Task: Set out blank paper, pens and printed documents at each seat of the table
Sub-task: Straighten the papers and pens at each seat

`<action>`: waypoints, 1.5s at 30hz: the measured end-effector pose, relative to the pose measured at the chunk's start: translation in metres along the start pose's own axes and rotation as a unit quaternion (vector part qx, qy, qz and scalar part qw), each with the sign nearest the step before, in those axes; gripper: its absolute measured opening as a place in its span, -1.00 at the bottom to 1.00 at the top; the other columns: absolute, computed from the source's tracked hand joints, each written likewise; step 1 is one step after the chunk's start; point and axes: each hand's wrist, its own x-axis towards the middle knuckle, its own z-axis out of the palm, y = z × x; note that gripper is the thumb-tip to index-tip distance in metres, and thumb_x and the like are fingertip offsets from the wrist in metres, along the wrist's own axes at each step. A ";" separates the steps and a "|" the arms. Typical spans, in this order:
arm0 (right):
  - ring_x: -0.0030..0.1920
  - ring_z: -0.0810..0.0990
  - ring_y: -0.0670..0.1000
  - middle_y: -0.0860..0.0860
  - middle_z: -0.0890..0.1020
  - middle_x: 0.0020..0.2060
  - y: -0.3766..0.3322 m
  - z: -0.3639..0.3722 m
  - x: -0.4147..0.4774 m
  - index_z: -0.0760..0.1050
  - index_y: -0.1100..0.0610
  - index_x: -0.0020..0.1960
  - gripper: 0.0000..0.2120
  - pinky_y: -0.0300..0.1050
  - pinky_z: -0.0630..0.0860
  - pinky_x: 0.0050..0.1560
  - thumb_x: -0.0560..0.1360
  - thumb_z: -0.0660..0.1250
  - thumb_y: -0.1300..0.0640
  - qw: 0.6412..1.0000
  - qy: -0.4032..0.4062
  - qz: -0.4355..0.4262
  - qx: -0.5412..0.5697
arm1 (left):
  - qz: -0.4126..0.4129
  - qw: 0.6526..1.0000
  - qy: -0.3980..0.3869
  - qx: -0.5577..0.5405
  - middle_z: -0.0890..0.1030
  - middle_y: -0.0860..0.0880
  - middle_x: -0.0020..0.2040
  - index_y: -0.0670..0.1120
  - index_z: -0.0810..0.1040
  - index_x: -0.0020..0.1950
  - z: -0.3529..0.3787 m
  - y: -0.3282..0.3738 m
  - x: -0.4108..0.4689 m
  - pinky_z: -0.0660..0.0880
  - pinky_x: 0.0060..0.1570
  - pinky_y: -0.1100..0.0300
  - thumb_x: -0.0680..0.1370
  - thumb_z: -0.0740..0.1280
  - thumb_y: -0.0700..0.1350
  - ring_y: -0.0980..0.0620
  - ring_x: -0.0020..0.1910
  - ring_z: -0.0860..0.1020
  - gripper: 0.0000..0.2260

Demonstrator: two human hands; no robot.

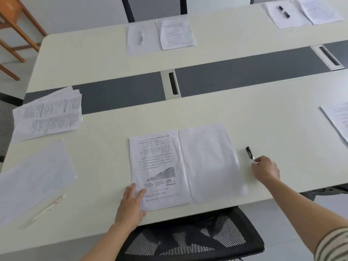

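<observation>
A printed document lies at the near seat with a blank sheet right beside it. My left hand rests flat on the document's lower left corner, fingers straight. A black-capped pen lies on the table to the right of the blank sheet; my right hand pinches its near end with the fingertips. A stack of printed documents sits at the far left, and a pile of blank paper with a white pen on it lies at the near left.
Across the white table one seat has a sheet, a pen and a printed page; another set lies far right. A printed page is at the right edge. A black mesh chair stands below me.
</observation>
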 end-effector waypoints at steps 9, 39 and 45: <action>0.04 0.60 0.11 0.05 0.67 0.00 -0.090 0.050 -0.050 0.53 0.09 0.14 -0.76 -0.12 0.45 -0.07 0.49 0.30 0.09 0.977 -0.107 -0.185 0.004 | -0.001 1.000 -0.003 0.007 -0.12 -0.10 0.60 0.09 0.14 0.53 -0.001 0.001 0.001 0.18 0.48 -0.02 0.53 0.36 -0.08 -0.13 0.57 -0.11 -0.36; -0.15 0.67 -0.01 -0.02 0.72 -0.17 -0.080 -0.008 -0.271 0.63 -0.01 -0.04 -0.78 -0.06 0.57 -0.09 0.46 0.41 0.29 0.830 -0.346 -0.402 0.173 | -0.114 0.737 0.167 -0.645 0.72 -0.11 -0.10 -0.08 0.62 0.06 -0.062 0.006 -0.227 0.56 -0.05 0.07 0.35 0.37 -0.07 -0.03 -0.12 0.69 -0.70; -0.17 0.65 -0.06 -0.03 0.72 -0.20 -0.088 0.010 -0.371 0.63 0.03 -0.05 -0.80 -0.12 0.57 -0.11 0.45 0.42 0.32 0.784 -0.374 -0.478 0.130 | -0.100 0.708 0.253 -0.652 0.71 -0.14 -0.14 -0.12 0.61 0.04 -0.032 -0.049 -0.309 0.56 -0.13 0.16 0.30 0.43 -0.02 -0.01 -0.16 0.68 -0.65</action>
